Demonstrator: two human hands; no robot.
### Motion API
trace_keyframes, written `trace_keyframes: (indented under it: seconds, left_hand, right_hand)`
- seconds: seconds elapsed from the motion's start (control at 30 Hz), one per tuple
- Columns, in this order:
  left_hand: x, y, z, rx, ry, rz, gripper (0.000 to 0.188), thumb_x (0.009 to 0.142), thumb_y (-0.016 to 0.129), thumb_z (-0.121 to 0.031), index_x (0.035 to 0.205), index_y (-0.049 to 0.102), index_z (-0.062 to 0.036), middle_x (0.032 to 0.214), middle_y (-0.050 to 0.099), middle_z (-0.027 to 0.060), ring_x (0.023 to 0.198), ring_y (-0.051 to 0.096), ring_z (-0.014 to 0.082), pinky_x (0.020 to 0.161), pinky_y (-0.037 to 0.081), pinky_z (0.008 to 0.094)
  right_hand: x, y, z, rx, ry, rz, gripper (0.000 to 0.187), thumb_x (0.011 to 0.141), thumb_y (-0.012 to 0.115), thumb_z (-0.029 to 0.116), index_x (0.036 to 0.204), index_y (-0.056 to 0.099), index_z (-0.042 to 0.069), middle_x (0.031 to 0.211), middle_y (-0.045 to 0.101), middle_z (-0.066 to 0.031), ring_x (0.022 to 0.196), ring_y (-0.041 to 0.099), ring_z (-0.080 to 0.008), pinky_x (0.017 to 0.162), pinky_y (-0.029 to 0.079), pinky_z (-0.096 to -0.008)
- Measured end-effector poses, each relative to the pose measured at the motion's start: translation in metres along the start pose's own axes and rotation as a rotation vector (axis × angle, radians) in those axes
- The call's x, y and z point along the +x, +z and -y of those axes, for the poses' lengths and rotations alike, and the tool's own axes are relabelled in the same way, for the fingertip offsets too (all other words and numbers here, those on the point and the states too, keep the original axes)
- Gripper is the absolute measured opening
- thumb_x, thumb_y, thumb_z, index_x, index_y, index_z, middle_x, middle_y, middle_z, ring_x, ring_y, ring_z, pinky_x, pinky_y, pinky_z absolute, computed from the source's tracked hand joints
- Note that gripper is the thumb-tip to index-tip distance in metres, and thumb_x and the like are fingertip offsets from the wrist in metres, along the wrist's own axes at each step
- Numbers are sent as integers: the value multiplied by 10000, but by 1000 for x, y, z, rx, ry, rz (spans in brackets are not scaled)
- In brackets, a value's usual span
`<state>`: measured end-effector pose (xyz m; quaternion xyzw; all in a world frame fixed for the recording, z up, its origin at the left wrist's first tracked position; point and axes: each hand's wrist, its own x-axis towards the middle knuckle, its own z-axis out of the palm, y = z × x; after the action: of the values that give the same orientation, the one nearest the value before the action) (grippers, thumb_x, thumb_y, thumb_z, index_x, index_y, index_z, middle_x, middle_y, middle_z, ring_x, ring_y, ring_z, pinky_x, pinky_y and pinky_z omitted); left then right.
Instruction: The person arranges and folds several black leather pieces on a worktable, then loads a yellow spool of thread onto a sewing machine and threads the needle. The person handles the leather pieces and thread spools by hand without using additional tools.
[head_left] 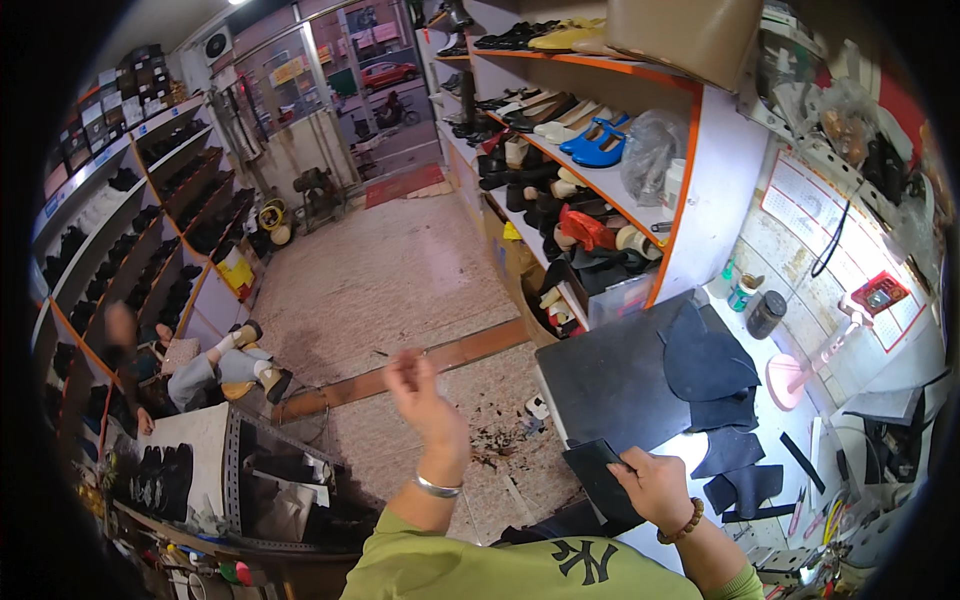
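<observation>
Closest to me, the right hand (652, 490) grasps a flat, dark, leather-like sheet (597, 475), held near the front corner of a smooth black board (610, 375) on the white tabletop (682, 448). The left hand (425, 395) is raised over the floor, fingers curled; I can't tell whether it pinches anything. Beyond the sheet lie dark, irregularly cut pieces (708, 365), then a pink round-based lamp (787, 382). Farther off, bright blue shoes (598, 145) sit on an orange-edged shelf (655, 212).

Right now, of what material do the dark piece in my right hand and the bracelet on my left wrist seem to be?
Dark piece: perhaps leather or synthetic sheet, smooth and dull; it looks thin, straight-edged, its grain unclear. Bracelet: probably metal, polished silver colour, with bright reflections.
</observation>
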<state>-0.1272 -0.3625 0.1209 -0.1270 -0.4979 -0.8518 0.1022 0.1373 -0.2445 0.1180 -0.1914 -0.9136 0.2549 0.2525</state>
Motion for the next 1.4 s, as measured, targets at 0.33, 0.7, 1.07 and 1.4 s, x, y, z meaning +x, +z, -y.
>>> trace_keyframes:
  seconds: [0.33, 0.7, 1.07, 1.4]
  left_hand:
    - [-60, -11, -31, 488, 161, 824, 457, 862, 662, -297, 1222, 544, -42, 1253, 552, 110, 1179, 494, 256, 1108, 241, 437]
    - [-101, 46, -23, 281, -192, 1166, 138, 901, 628, -80, 1000, 634, 16, 919, 644, 39, 857, 576, 105, 779, 442, 231]
    - [-113, 57, -8, 219, -318, 1145, 133, 894, 653, -101, 956, 641, 17, 786, 594, 5, 727, 532, 83, 680, 431, 221]
    - [-128, 67, -4, 397, 251, 1153, 111, 883, 637, -78, 911, 607, 26, 739, 534, 83, 660, 524, 171, 601, 413, 262]
  right_hand:
    - [22, -1, 15, 27, -71, 2, 180, 848, 658, 244, 785, 572, 99, 650, 603, -82, 571, 600, -306, 489, 451, -406]
    - [4, -16, 0, 99, 69, -123, 182, 849, 661, 209, 800, 546, 77, 577, 559, -104, 554, 581, -322, 478, 431, -396]
    - [-10, -14, -11, 97, 120, -138, 203, 874, 636, 215, 790, 521, 71, 564, 541, -122, 541, 571, -331, 465, 413, -411]
    - [-18, -10, -17, 77, 182, -151, 245, 894, 620, 238, 764, 495, 73, 536, 513, -122, 514, 551, -337, 451, 396, -419]
